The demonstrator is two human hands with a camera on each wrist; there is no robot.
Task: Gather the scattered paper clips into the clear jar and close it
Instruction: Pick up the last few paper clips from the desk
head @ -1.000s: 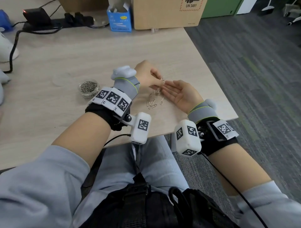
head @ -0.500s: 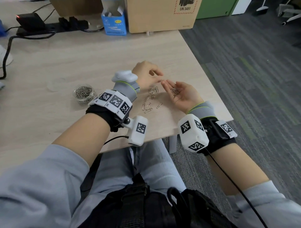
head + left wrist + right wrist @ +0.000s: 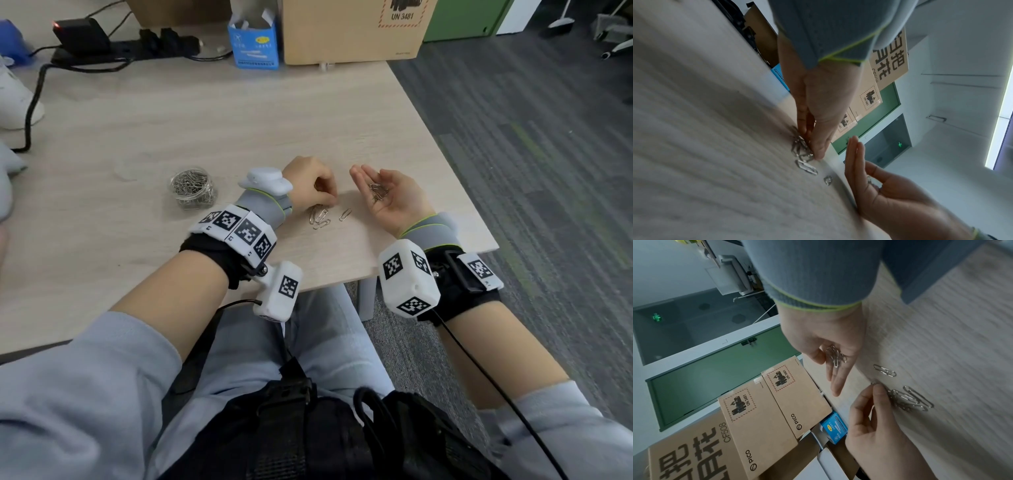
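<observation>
**Clips split between palm, counter and jar, near the counter's right corner**

A black power strip (image 3: 126, 48) with its cable runs along the far edge of the counter (image 3: 171, 113), beside a small blue box (image 3: 255, 42) and a large cardboard box (image 3: 352, 31) marked UN 3481. A white object (image 3: 13, 99) sits at the far left edge. None of these lie between the hands and the clear jar (image 3: 193, 187), which stands open on the counter, already holding many paper clips, just left of the left wrist.

The left hand (image 3: 313, 183) is curled knuckles-up, its grip pressed together with the fingertips (image 3: 819, 154) pinching at the cluster of loose paper clips (image 3: 320, 217) on the counter; whether a clip is actually lifted cannot be told. One single clip (image 3: 345, 214) lies a little apart to the right of the cluster.

The right hand (image 3: 390, 195) lies palm up, its grip spread with straight fingers, cradling a small heap of gathered clips (image 3: 377, 192) in the palm. It rests on the counter near the right edge.

The loose clips sit between the two hands, close to the counter's near right corner; beyond that edge is grey carpet (image 3: 531, 171). A wide stretch of bare wood lies between the hands and the boxes at the back.
</observation>
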